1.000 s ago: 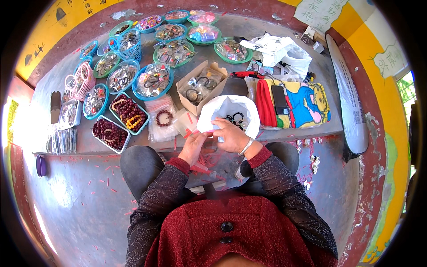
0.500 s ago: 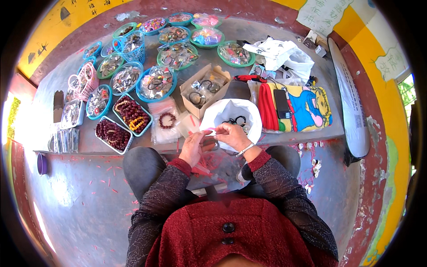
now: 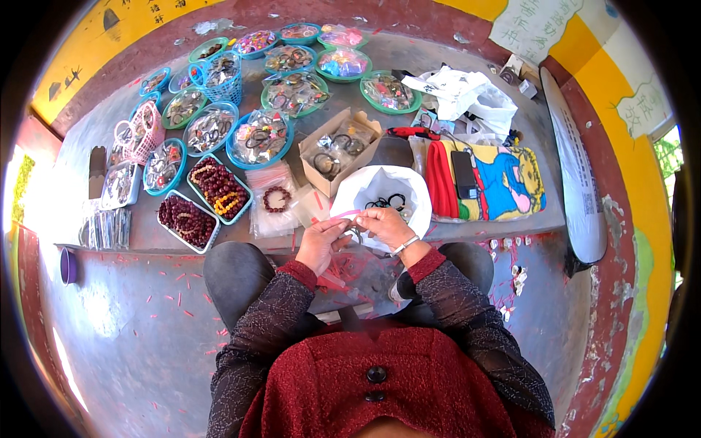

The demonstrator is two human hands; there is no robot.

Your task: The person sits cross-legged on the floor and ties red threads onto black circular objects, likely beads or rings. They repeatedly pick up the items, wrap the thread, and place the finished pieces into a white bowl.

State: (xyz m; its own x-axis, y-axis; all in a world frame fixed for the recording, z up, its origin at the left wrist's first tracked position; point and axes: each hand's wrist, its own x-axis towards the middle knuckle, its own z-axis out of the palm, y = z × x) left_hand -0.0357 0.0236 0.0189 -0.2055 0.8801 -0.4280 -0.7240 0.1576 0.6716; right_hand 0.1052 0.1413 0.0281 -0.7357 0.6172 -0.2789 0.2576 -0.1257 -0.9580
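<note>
My left hand (image 3: 321,243) and my right hand (image 3: 386,226) meet above my lap, fingers closed in pinches. A thin pink strip (image 3: 346,214) stretches between the fingertips of both. Below my right fingers hangs a small dark loop (image 3: 355,233), perhaps a cord bracelet; its hold is partly hidden. Just beyond the hands stands a white bag (image 3: 352,187) with its mouth rolled wide, dark cord bracelets (image 3: 395,199) lying inside. A clear plastic sleeve with pink strips (image 3: 312,204) lies to the left of it.
An open cardboard box (image 3: 312,169) of bagged bracelets stands behind the white bag. Baskets of beaded bracelets (image 3: 188,220) and several bowls of packaged trinkets (image 3: 261,139) fill the left. A folded colourful towel (image 3: 504,179) bears a dark phone (image 3: 463,172). Pink scraps (image 3: 343,270) lie below my hands.
My hands have drawn slightly closer together at the fingertips, with the pink strip now spanning them more visibly. The dark loop under my right fingers shows more clearly. The view has shifted slightly.
</note>
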